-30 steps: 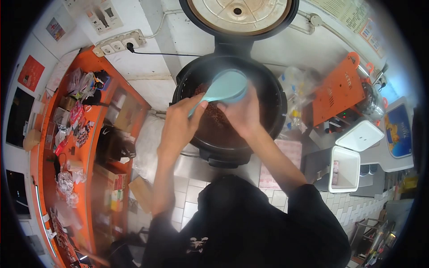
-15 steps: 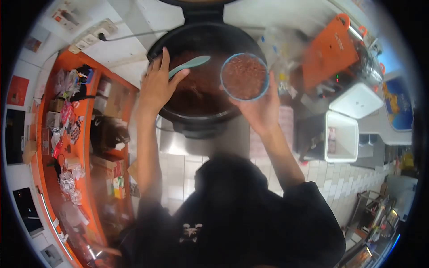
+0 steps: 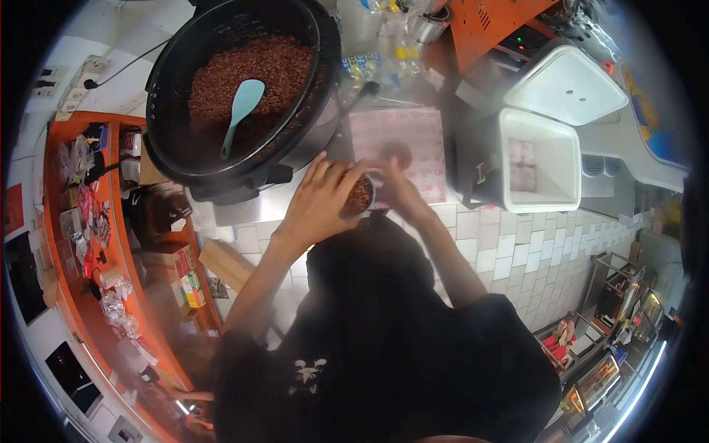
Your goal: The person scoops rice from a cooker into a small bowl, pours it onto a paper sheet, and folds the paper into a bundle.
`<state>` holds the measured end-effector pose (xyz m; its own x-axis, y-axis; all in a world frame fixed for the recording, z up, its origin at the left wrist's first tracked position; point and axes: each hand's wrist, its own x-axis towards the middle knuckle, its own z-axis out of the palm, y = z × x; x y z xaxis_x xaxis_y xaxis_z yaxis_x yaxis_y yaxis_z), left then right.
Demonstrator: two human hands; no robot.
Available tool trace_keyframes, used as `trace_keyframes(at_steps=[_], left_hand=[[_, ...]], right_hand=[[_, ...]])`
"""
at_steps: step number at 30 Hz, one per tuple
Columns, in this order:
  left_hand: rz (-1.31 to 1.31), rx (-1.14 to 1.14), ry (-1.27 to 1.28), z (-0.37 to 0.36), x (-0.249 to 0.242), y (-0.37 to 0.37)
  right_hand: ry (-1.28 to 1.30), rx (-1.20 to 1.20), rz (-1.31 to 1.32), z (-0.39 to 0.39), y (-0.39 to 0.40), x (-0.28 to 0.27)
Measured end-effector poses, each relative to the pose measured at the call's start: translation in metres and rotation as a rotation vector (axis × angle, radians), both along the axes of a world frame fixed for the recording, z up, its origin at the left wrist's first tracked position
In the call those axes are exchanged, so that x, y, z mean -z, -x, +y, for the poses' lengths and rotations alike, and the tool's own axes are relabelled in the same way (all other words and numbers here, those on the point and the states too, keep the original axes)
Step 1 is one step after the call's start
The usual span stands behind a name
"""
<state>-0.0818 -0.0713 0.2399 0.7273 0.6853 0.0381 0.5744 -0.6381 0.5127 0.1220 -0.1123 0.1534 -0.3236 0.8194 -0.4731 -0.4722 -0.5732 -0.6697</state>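
Note:
My left hand (image 3: 319, 203) is wrapped round a small blue-rimmed bowl (image 3: 360, 193) of reddish-brown rice, with its fingers over the top. The bowl is tilted and partly hidden by the hands. My right hand (image 3: 401, 193), somewhat blurred, grips the bowl's right side, its fingers reaching to the rim. Left of both hands stands a large black rice cooker (image 3: 166, 151), open, with reddish-brown rice (image 3: 247, 63) inside. A pale turquoise rice paddle (image 3: 240, 111) lies on that rice. Beyond the bowl a pink printed paper sheet (image 3: 428, 133) lies on the counter.
A white lidded box (image 3: 543, 199) stands open on the right, with pinkish packs (image 3: 523, 166) inside. Clear plastic packaging (image 3: 377, 66) lies behind the sheet. Orange shelves (image 3: 133, 244) with packages are on the left. The tiled floor (image 3: 487, 244) shows below the counter.
My left hand has let go of the paddle, which now lies in the cooker, and has joined my right hand at the bowl. The bowl has moved closer to my body and tilted. My view has shifted right.

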Motion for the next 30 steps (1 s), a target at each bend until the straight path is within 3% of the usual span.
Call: trace_keyframes(at_steps=[2, 4, 5, 7, 8, 10, 11, 13, 15, 17, 18, 20, 22, 24, 25, 26, 27, 30], left_hand=[[-0.035, -0.125, 0.083, -0.009, 0.039, 0.001], [0.036, -0.181, 0.057, -0.011, 0.093, 0.001], [0.101, -0.237, 0.024, -0.011, 0.120, 0.001], [0.232, -0.280, 0.003, -0.015, 0.173, 0.007], [0.367, -0.328, -0.022, -0.012, 0.183, 0.004], [0.303, -0.361, -0.145, -0.016, 0.173, -0.004], [0.234, -0.387, -0.258, -0.019, 0.166, -0.011], [0.158, -0.393, -0.178, -0.019, 0.138, -0.031], [0.054, -0.327, -0.176, -0.006, 0.137, -0.046], [0.005, -0.285, -0.195, 0.012, 0.145, -0.067], [-0.043, -0.243, -0.204, 0.022, 0.152, -0.078], [-0.060, -0.274, -0.131, 0.048, 0.165, -0.103], [-0.080, -0.304, -0.048, 0.072, 0.179, -0.114], [0.099, -0.281, -0.128, 0.097, 0.190, -0.119], [0.097, -0.283, -0.131, 0.110, 0.190, -0.119], [0.284, -0.248, 0.039, 0.123, 0.190, -0.114], [0.470, -0.207, 0.210, 0.133, 0.191, -0.108], [0.553, -0.159, 0.129, 0.152, 0.214, -0.092]], right_hand=[[-0.447, 0.068, -0.724, 0.018, -0.037, 0.051], [-0.746, 0.218, -1.147, 0.050, -0.089, 0.126], [-0.750, 0.219, -1.148, 0.067, -0.098, 0.147], [-1.084, 0.510, -1.630, 0.092, -0.112, 0.173], [-1.103, 0.523, -1.621, 0.102, -0.118, 0.183], [-0.863, 0.261, -1.889, 0.112, -0.119, 0.210], [-0.869, 0.265, -1.885, 0.117, -0.121, 0.225], [-0.635, 0.140, -1.635, 0.124, -0.127, 0.255], [-0.561, 0.094, -1.609, 0.127, -0.128, 0.270], [-0.502, 0.063, -1.586, 0.131, -0.125, 0.249], [-0.638, 0.110, -1.763, 0.118, -0.118, 0.210], [-0.905, 0.305, -1.739, 0.098, -0.111, 0.152], [-0.934, 0.351, -1.590, 0.086, -0.109, 0.144], [-0.959, 0.393, -1.441, 0.076, -0.113, 0.134], [-0.780, 0.347, -1.232, 0.070, -0.118, 0.128], [-0.602, 0.300, -1.022, 0.067, -0.123, 0.121], [-0.601, 0.301, -1.024, 0.065, -0.129, 0.125], [-0.528, 0.241, -1.133, 0.061, -0.145, 0.163]])
